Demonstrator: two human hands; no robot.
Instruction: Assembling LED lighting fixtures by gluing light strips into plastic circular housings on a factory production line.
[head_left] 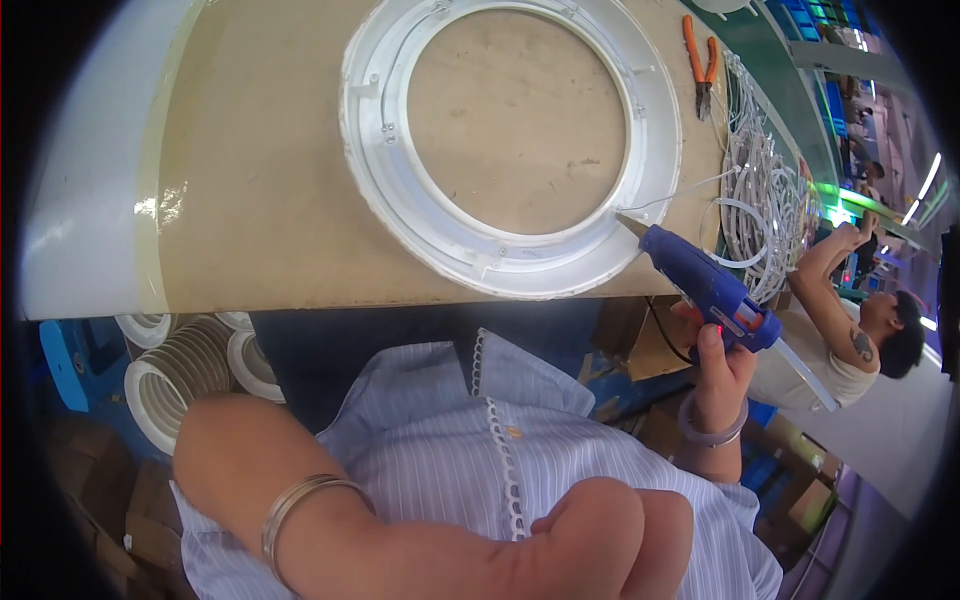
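Observation:
A blue hot glue gun [712, 285] is gripped in my right hand [722, 370], fingers round its handle, a translucent glue stick [806, 375] poking from its back end. Its nozzle [630, 224] is at the lower right of a large white ring-shaped frame [395, 180], at the end of a thin wire [680, 193]; I cannot tell whether it touches. That wire runs to a tangle of wires and clear strips [755, 190]. My left arm is bent back toward me, its closed left hand [610, 540] low and close to the camera. Whatever it might hold is hidden.
Orange-handled pliers [702, 65] lie right of the ring on the brown-covered table [260, 150]. Below the table's left edge are stacked white rings [180, 375] and a blue stool [75, 365]. Cardboard boxes [640, 335] stand underneath. Another person [850, 330] works at the right.

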